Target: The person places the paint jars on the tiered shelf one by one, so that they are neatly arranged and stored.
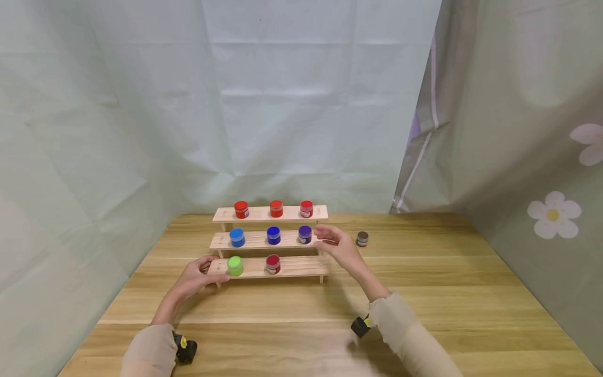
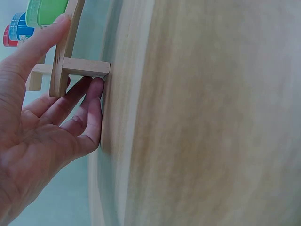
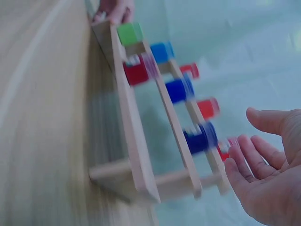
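Note:
A three-step wooden display stand [image 1: 301, 266] holds small paint jars. My left hand [image 1: 194, 278] grips the left end of its lowest step; in the left wrist view the thumb lies on the board by the green jar [image 2: 46, 12], with the fingers curled behind and below. My right hand [image 1: 340, 248] hovers at the right end of the middle step, fingers apart and holding nothing, beside the purple-blue jar [image 1: 304, 234]. Also on the middle step are a light blue jar [image 1: 237, 237] and a dark blue jar [image 1: 274, 235]. A dark red jar [image 1: 273, 264] shares the lowest step with the green one.
Red jars stand on the top step, at left [image 1: 242, 210], centre [image 1: 276, 209] and right [image 1: 306, 209]. A dark brown jar [image 1: 362, 239] sits on the wooden table [image 1: 424, 293] right of the stand. Pale cloth [image 1: 301, 104] hangs behind.

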{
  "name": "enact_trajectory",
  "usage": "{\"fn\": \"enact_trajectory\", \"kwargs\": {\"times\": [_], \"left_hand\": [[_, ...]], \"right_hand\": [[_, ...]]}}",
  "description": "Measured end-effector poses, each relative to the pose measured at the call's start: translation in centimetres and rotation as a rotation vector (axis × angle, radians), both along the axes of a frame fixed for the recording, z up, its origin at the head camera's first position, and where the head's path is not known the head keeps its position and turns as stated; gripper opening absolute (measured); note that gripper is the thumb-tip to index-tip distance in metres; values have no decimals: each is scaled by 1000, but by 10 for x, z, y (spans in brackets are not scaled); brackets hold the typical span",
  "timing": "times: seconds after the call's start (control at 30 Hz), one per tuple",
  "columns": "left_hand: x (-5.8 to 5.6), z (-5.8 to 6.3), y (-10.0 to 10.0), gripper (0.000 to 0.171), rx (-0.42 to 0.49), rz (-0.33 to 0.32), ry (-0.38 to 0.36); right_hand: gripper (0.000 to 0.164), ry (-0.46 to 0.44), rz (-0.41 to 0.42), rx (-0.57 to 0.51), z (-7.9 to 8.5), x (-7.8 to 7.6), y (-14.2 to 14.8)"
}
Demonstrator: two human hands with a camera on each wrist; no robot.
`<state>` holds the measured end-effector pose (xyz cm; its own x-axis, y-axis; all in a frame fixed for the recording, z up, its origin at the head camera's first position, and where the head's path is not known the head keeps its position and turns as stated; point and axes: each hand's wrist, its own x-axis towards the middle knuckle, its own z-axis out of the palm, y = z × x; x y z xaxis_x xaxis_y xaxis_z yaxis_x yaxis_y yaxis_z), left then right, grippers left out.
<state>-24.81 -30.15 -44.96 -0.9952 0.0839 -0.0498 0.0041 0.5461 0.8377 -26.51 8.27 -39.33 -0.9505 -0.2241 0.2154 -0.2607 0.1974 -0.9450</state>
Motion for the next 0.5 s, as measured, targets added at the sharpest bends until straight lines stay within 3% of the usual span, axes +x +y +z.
{"fn": "enact_trajectory", "kwargs": {"times": [0.27,0.5], "left_hand": [[1,2,-2,74,11,1,10],[2,1,-1,73,29,1,4]], "right_hand": [[47,-1,-123,18,-3,-17,40],[44,-87,-256,18,-14,-37,77]]}}
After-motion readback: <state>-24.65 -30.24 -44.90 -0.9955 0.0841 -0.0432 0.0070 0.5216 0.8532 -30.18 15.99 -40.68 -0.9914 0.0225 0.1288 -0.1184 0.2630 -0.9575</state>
